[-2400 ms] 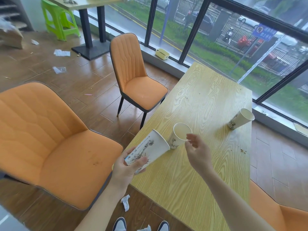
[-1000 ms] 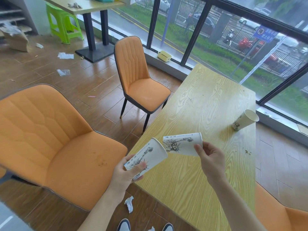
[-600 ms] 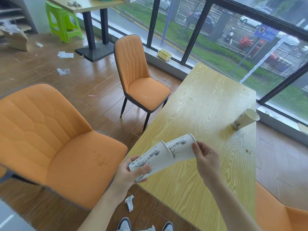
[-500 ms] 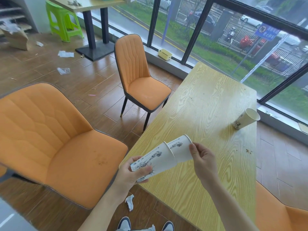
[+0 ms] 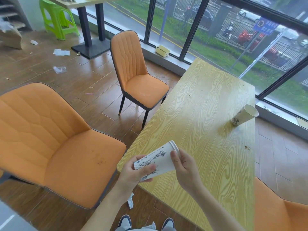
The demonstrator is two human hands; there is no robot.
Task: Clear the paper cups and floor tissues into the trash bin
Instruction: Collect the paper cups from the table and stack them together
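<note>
Right chair (image 5: 281, 214) cut off (frame edge).

Both hands (left hand (image 5: 133, 172), right hand (image 5: 186, 169)) gripping nested cups (image 5: 160, 160), third cup (image 5: 245, 115) on table (image 5: 208, 105)

1. Paper cups: three. Two are nested as one stack (image 5: 160, 160) at about 6 o'clock, showing a double rim; one lone cup (image 5: 245, 115) stands at 3 o'clock on the table (image 5: 208, 114).
2. Hands: two, the left hand (image 5: 135, 172) and the right hand (image 5: 186, 169), both gripping the stack.
3. Orange chairs: three, at 9 o'clock (image 5: 55, 144), 12 o'clock (image 5: 138, 80) and 5 o'clock (image 5: 280, 212).
4. Tables: two, the second (image 5: 80, 2) at 11 o'clock.
5. Green stools: one (image 5: 56, 19).
6. Crumpled tissues by the shoes: two, (image 5: 130, 200) and (image 5: 150, 226).
</note>
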